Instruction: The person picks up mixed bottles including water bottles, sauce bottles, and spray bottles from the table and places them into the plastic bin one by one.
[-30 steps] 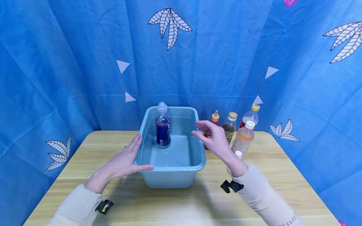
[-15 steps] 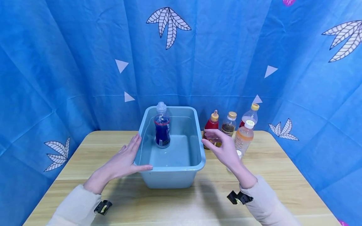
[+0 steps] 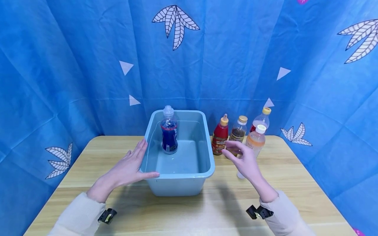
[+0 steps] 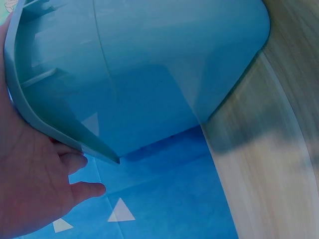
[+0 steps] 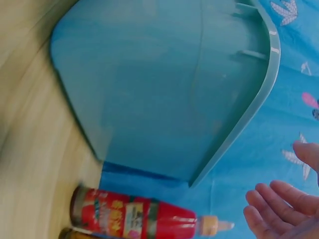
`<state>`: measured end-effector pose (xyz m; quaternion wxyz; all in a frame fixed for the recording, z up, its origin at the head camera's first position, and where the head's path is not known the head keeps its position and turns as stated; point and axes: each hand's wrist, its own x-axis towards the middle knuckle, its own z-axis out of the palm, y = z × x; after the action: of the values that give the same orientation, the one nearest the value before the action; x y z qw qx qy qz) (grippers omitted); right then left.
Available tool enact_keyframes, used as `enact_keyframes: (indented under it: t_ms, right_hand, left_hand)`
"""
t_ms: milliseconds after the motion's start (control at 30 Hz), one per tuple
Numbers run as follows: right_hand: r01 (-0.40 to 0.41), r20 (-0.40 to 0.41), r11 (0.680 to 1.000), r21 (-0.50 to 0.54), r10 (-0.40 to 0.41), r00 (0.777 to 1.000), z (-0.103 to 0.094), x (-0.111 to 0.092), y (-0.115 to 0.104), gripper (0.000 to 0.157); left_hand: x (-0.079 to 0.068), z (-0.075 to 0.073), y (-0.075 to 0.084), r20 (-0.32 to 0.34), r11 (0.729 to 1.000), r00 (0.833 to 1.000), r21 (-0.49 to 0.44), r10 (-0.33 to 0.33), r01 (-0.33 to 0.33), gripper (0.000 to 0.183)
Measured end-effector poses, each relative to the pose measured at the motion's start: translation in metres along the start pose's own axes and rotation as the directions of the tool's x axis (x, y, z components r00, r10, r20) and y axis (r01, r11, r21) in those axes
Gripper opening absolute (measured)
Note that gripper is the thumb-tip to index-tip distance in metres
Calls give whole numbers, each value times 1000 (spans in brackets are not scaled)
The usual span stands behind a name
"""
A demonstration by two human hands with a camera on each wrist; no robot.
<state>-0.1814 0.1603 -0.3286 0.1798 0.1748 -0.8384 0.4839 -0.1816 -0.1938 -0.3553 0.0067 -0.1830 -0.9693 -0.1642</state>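
I look from my remote place onto a worktop [image 3: 295,183] of pale wood; its grain runs from left to right, its two far corners are rounded, and a bright sheen lies on its near part, with soft shadows beneath the two arms; around it, behind and at both sides, hangs a blue cloth [image 3: 94,49] with vertical folds and creases, printed with white leaves [image 3: 177,24] outlined in dark, with white triangles, and with a little pink at the upper edge.

Near the middle of the worktop stands a light blue basin [image 3: 177,189]; inside it, close to its left wall, stands upright a bottle of dark blue liquid [image 3: 169,137] with a clear cap; my left hand [image 3: 130,168] rests at the left rim, the fingers straight along it, the thumb reaching onto the near rim.

My right hand [image 3: 243,160] is in the air to the right of the basin, the fingers loosely bent, the thumb apart, nothing between them; just beyond it are a red sauce bottle [image 3: 220,134], next to the basin, and a gold-capped bottle [image 3: 238,132], partly covered by the fingers; farther right stand a white-capped bottle [image 3: 256,141] with orange band and, behind it, a yellow-capped bottle [image 3: 261,120]; a small white object [image 3: 240,175] is mostly hidden below the hand, so I cannot tell its form.
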Motion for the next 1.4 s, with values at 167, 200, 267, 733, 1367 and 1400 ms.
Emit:
enact_keyframes:
  t_ms: [167, 200, 267, 733, 1367, 1400]
  right_hand:
    - [-59, -17, 998, -10, 59, 998, -4, -6, 10, 28]
    - [-65, -20, 998, -15, 65, 998, -5, -7, 13, 28]
    - [-73, -29, 997, -25, 73, 997, -7, -9, 17, 28]
    - [-126, -113, 990, -62, 118, 987, -26, -16, 74, 35]
    - [-193, -273, 979, -59, 170, 947, -54, -9, 92, 40]
    - [-190, -281, 980, -52, 168, 945, -56, -7, 101, 41]
  left_hand:
    - [-1, -2, 0, 4, 1000, 1000, -4, -9, 9, 115]
    - [-1, -2, 0, 5, 1000, 1000, -4, -10, 10, 115]
    - [-1, -2, 1, 6, 1000, 1000, -3, -13, 13, 116]
    - [-1, 0, 2, -1, 1000, 1000, -16, -5, 5, 115]
    - [-1, 0, 0, -20, 1000, 1000, -20, 1, -2, 112]
    - [-2, 1, 0, -21, 1000, 1000, -19, 1, -1, 112]
